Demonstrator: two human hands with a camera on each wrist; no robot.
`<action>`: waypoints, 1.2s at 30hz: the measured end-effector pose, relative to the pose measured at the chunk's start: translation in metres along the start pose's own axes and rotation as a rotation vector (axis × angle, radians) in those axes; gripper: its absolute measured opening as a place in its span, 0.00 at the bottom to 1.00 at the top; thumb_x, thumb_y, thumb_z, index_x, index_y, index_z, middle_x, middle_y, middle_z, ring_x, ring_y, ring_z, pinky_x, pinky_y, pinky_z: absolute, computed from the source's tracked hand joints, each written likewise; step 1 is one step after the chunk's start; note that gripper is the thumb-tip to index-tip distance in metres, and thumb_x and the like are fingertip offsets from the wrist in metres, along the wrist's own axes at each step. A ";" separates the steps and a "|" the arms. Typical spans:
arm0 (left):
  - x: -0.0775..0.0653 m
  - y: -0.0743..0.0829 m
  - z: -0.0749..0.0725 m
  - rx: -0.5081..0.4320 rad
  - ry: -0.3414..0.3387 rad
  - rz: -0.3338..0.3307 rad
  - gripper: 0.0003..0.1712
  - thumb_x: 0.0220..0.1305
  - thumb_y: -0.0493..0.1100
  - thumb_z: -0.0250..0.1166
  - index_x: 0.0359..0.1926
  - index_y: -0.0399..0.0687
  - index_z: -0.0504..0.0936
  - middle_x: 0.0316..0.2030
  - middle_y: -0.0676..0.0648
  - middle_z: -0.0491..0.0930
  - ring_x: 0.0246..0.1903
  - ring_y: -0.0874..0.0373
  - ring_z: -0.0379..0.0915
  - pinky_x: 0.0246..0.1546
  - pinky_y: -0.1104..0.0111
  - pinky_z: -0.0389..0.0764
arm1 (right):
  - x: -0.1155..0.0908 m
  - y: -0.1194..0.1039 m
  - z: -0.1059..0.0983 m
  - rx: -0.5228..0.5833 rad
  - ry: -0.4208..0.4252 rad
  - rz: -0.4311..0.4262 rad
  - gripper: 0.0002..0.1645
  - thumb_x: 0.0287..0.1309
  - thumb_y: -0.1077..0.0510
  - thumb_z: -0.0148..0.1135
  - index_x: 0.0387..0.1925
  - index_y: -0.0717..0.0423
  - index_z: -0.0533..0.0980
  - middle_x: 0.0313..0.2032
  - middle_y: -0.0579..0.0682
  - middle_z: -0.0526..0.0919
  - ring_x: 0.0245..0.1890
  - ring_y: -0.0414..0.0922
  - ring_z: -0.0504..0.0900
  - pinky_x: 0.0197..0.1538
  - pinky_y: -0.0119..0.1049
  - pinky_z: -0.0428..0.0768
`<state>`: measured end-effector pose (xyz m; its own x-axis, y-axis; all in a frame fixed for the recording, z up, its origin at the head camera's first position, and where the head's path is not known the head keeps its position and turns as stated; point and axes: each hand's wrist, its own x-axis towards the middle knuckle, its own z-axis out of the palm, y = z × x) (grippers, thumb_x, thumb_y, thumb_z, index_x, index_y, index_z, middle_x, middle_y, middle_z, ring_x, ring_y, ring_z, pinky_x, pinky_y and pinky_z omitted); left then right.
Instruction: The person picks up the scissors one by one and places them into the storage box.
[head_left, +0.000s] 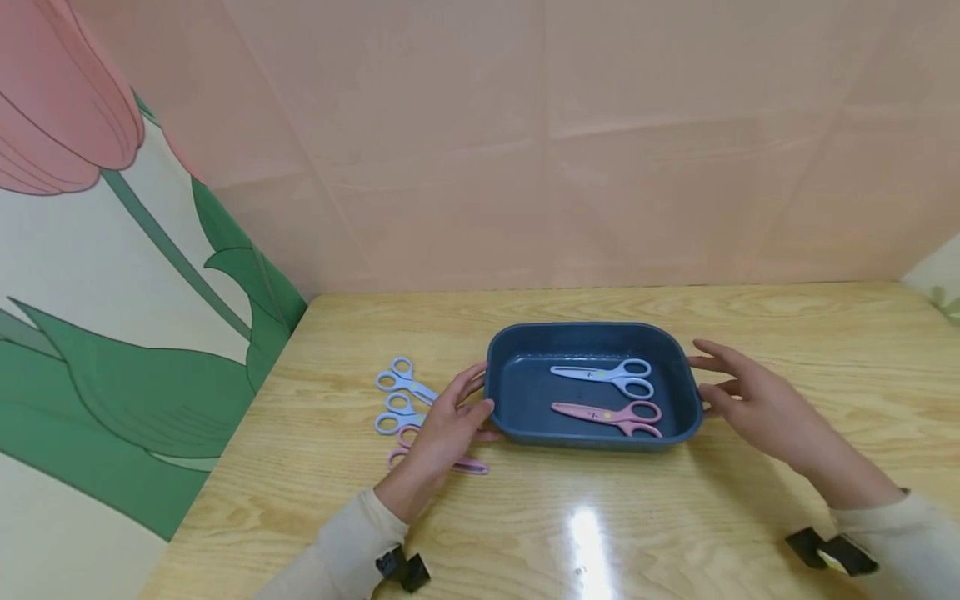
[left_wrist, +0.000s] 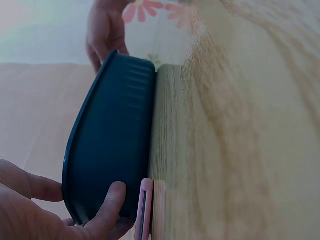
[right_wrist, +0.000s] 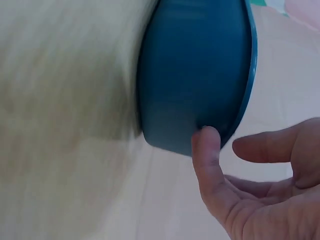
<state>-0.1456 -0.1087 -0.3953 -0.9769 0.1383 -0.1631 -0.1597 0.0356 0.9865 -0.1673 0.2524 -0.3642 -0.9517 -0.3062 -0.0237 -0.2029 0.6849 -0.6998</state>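
A dark blue rectangular tray point(head_left: 585, 439) stands on the table, holding a light blue pair of scissors point(head_left: 600, 375) and, nearer the person, a pink pair point(head_left: 600, 414). Around its left end my left hand point(head_left: 450, 425) curls, thumb and fingertips at rim and outer wall. At the opposite end is my right hand point(head_left: 765, 408), its fingers spread and fairly straight. One fingertip point(right_wrist: 207, 140) touches the outer wall there, while another finger points at the rim. Two light blue scissors point(head_left: 400, 413) and pink scissors point(head_left: 472, 467) lie beside the tray, partly hidden by the left hand.
The wooden table point(head_left: 510, 533) reaches back to a plain pinkish wall point(head_left: 562, 167). At the left stands a panel with a large tulip picture point(head_left: 172, 358). Both forearms come in from the near side, with small black devices point(head_left: 402, 569) at the wrists.
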 end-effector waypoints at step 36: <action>-0.003 0.000 -0.004 0.009 -0.010 -0.025 0.30 0.69 0.37 0.54 0.69 0.61 0.62 0.70 0.46 0.62 0.48 0.42 0.79 0.38 0.55 0.86 | -0.003 0.016 0.013 0.313 -0.091 0.030 0.35 0.72 0.53 0.44 0.74 0.51 0.46 0.71 0.71 0.49 0.47 0.17 0.72 0.45 0.36 0.85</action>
<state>-0.1430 -0.1134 -0.3947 -0.9710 0.1474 -0.1881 -0.1830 0.0479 0.9820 -0.1646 0.2563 -0.3845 -0.9288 -0.3565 -0.1015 -0.0809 0.4622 -0.8831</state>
